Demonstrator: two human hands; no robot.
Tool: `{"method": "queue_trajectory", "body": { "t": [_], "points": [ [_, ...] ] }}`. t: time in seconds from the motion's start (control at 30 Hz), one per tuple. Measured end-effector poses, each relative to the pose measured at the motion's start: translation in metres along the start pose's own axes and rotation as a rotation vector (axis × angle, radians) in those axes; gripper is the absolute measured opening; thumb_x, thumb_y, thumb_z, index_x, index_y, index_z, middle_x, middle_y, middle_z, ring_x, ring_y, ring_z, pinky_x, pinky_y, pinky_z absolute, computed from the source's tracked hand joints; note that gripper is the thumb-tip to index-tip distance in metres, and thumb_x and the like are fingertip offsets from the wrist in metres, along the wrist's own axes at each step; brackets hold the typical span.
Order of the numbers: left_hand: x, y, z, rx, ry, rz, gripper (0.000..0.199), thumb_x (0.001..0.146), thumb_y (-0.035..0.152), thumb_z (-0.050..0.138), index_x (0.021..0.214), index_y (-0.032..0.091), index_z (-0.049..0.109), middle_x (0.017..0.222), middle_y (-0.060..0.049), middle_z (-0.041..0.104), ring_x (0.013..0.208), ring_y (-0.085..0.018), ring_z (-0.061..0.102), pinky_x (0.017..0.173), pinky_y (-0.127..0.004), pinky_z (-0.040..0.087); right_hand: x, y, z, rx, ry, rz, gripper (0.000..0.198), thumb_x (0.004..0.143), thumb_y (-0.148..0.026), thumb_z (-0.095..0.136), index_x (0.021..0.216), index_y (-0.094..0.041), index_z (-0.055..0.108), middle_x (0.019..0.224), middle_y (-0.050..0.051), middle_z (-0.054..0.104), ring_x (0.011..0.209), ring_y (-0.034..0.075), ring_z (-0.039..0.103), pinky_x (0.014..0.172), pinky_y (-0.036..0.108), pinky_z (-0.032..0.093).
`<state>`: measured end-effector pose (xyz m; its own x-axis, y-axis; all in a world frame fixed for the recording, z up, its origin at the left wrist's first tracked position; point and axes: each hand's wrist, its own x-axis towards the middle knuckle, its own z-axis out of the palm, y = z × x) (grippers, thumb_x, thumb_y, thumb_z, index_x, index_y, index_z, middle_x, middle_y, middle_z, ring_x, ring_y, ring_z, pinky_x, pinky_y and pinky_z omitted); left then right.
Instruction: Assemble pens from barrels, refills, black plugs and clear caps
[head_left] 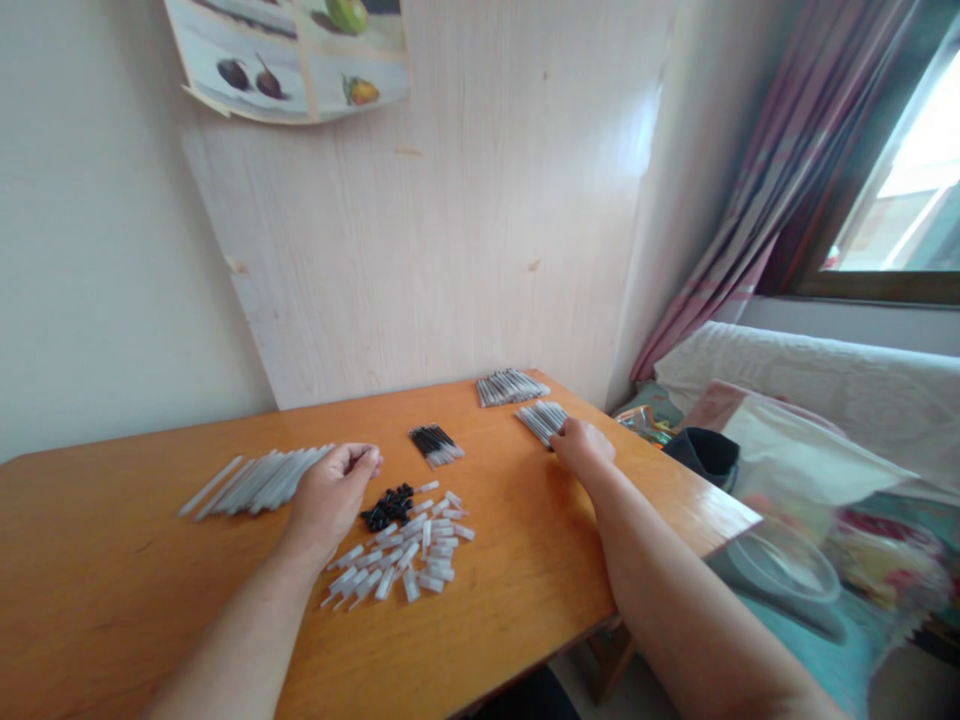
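Head view: two bare hands over a wooden table [525, 570], with containers beside it, beyond the right hand. Off the table edge, to the right of the right hand [585, 447], stands a dark open-topped container [718, 470]; its interior lies in shadow and its contents cannot be made out. Nearer the wearer, to the right of the right forearm, a grey tub [784, 575] shows a paler interior, too blurred for any contents to be identified. Farther right, a transparent bag [892, 570] encloses reddish and yellowish matter.

Right arm: extended forward, the hand turned down, its fingers curled against the near end of a row of silver rods [541, 422]; whether one is gripped is not discernible. Just beyond this hand lies a heap of dark-tipped rods [512, 388].

Left arm: reaching forward, the hand raised beside the parts, its fingers curled and the thumb drawn to the forefinger; whether anything is pinched between them is not discernible. Immediately left of it lie translucent tubes [259, 482], side by side. To its right are small black pieces [388, 507] in a cluster and, adjoining them on the near side, scattered white caps [412, 550]. Between the two hands, slightly beyond the black pieces, lies a bundle of black-and-pale sticks [437, 445].
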<state>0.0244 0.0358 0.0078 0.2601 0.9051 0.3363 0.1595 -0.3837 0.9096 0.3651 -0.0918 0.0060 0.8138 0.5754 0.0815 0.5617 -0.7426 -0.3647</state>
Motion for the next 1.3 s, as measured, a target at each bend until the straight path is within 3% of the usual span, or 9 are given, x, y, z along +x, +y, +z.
{"method": "queue_trajectory", "body": {
  "t": [0.3, 0.67, 0.97, 1.17, 1.3],
  "points": [
    [0.001, -0.002, -0.001, 0.015, -0.001, 0.009, 0.045, 0.072, 0.057, 0.065, 0.092, 0.017, 0.067, 0.087, -0.006, 0.072, 0.083, -0.020, 0.066, 0.078, -0.031, 0.050, 0.001, 0.001, 0.000, 0.043, 0.028, 0.012, 0.029, 0.079, -0.039, 0.054, 0.098, -0.023, 0.069, 0.103, 0.011, 0.069, 0.096, 0.027, 0.064, 0.074, 0.034, 0.048],
    [0.002, -0.003, -0.001, 0.000, 0.022, 0.020, 0.043, 0.073, 0.055, 0.065, 0.091, 0.016, 0.067, 0.086, -0.007, 0.072, 0.083, -0.021, 0.066, 0.079, -0.033, 0.050, 0.010, 0.012, -0.001, 0.200, 0.189, 0.007, 0.044, 0.087, -0.039, 0.037, 0.088, -0.015, 0.073, 0.091, 0.014, 0.070, 0.079, 0.022, 0.062, 0.063, 0.028, 0.040],
    [0.003, -0.003, -0.002, -0.029, 0.043, 0.016, 0.040, 0.074, 0.053, 0.064, 0.090, 0.017, 0.066, 0.084, -0.006, 0.072, 0.080, -0.019, 0.065, 0.077, -0.031, 0.049, 0.008, 0.005, 0.010, 0.277, 0.233, -0.107, 0.041, 0.086, -0.042, 0.038, 0.078, -0.016, 0.069, 0.077, 0.009, 0.066, 0.068, 0.017, 0.054, 0.056, 0.026, 0.031],
    [0.006, -0.001, -0.008, -0.024, 0.072, 0.004, 0.040, 0.074, 0.053, 0.064, 0.088, 0.015, 0.066, 0.083, -0.007, 0.071, 0.079, -0.019, 0.065, 0.076, -0.031, 0.049, -0.002, -0.010, 0.019, 0.287, 0.218, -0.292, 0.039, 0.086, -0.046, 0.042, 0.065, -0.018, 0.058, 0.064, 0.004, 0.057, 0.059, 0.015, 0.046, 0.053, 0.026, 0.024],
    [0.008, -0.002, -0.015, -0.039, 0.117, -0.009, 0.038, 0.073, 0.051, 0.065, 0.086, 0.015, 0.066, 0.082, -0.006, 0.071, 0.077, -0.017, 0.064, 0.072, -0.029, 0.049, -0.009, -0.019, 0.026, 0.285, 0.187, -0.383, 0.035, 0.085, -0.043, 0.044, 0.064, -0.019, 0.057, 0.062, 0.003, 0.058, 0.060, 0.015, 0.047, 0.055, 0.026, 0.026]
  ]
}}
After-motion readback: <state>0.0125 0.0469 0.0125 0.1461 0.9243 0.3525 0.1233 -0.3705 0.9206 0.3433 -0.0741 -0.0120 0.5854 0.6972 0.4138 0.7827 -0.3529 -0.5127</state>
